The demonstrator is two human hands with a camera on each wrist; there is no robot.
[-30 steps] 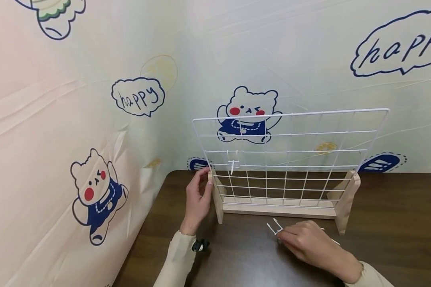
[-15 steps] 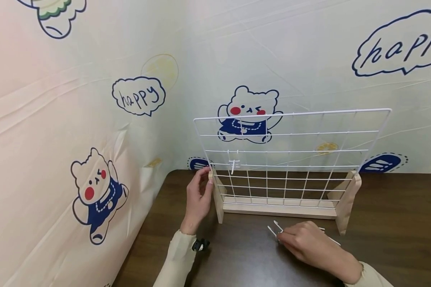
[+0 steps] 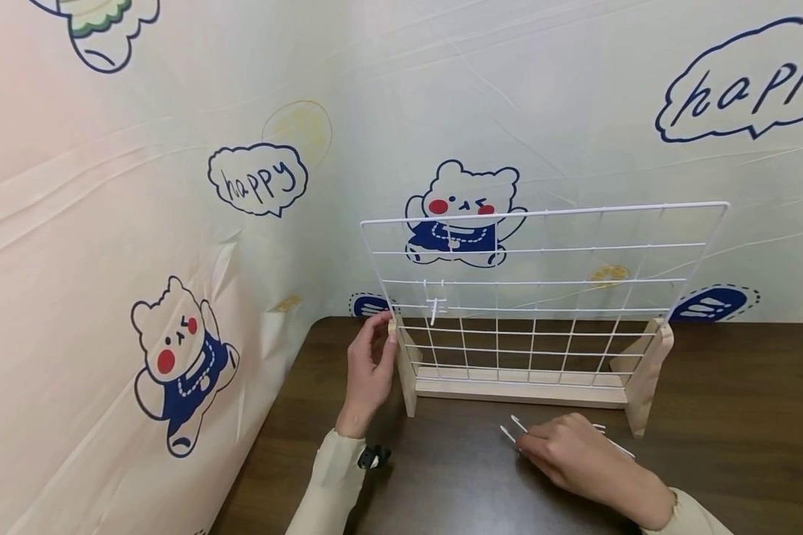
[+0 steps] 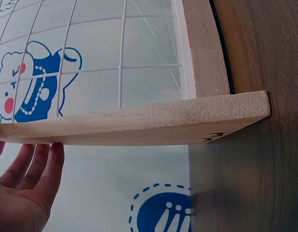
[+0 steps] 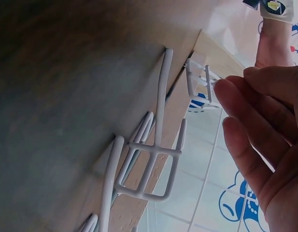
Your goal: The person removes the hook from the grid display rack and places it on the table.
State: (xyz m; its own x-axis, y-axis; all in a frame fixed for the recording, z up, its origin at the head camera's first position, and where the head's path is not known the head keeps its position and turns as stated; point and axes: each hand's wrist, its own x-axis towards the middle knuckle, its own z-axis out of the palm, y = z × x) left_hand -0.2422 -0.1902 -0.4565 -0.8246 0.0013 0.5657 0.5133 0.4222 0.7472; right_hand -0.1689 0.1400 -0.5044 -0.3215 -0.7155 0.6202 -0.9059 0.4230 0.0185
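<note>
A white wire grid rack (image 3: pixel 542 282) stands on the table in a pale wooden base. My left hand (image 3: pixel 369 371) holds the rack's left wooden side panel (image 4: pixel 139 118); the left wrist view shows fingertips against its outer face. Low over the table in front of the rack, my right hand (image 3: pixel 575 457) pinches a small white wire hook (image 5: pixel 201 82) between thumb and fingers. Two prongs of this hook stick out to the left in the head view; my fingers hide the rest. Another white hook (image 3: pixel 435 306) hangs on the left part of the grid.
Several more white hooks (image 5: pixel 153 154) lie on the table beside my right hand, partly covered by it in the head view. The dark wooden table (image 3: pixel 455 475) reaches back to a printed curtain (image 3: pixel 562 134) behind and to the left.
The prongs of the hook in my right hand have dipped slightly and turned a little. My left hand keeps its place on the side panel.
</note>
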